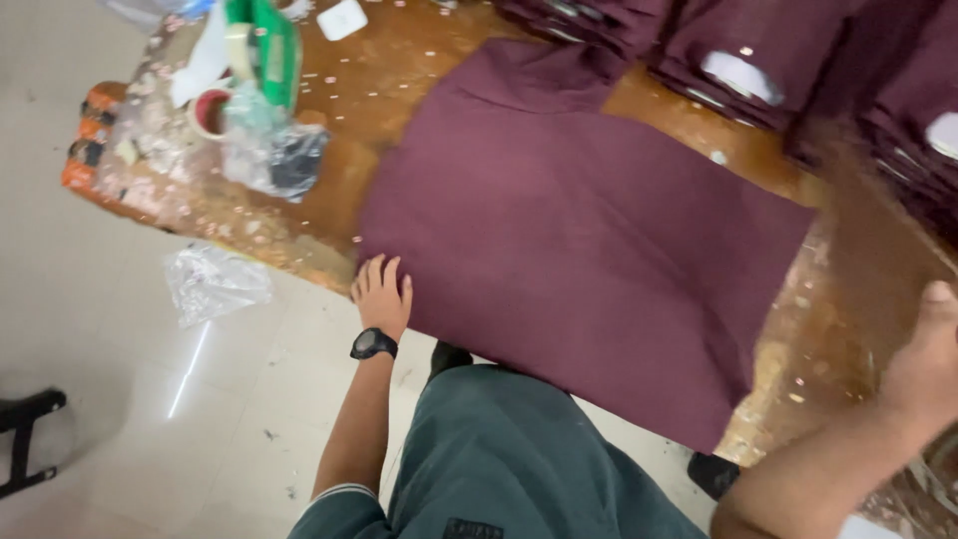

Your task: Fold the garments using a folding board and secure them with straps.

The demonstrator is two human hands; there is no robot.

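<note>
The person's green-clad lap (499,459) fills the bottom of the view, with both bare arms reaching out from it. The left hand (380,291), a black watch (373,344) on its wrist, lies flat on the near left corner of the maroon cloth (579,240), fingers together and extended, pinning the edge rather than gripping it. The right hand (923,364) is at the far right, blurred and partly cut off; whether its fingers are open or closed I cannot tell, and it seems to be off the cloth, near the table's right edge.

The cloth lies spread across the worn brown table (369,90), one corner hanging over the near edge. This looks like the smoothing or squaring stage of laying a garment piece flat; the next move would call for an even pull from both sides so that no crease forms.

Stacks of folded maroon garments (768,50) sit along the far side. At the table's left end are tape rolls (212,110) and crumpled plastic bags (269,150); another clear bag (215,281) lies on the pale tiled floor (120,399)
</note>
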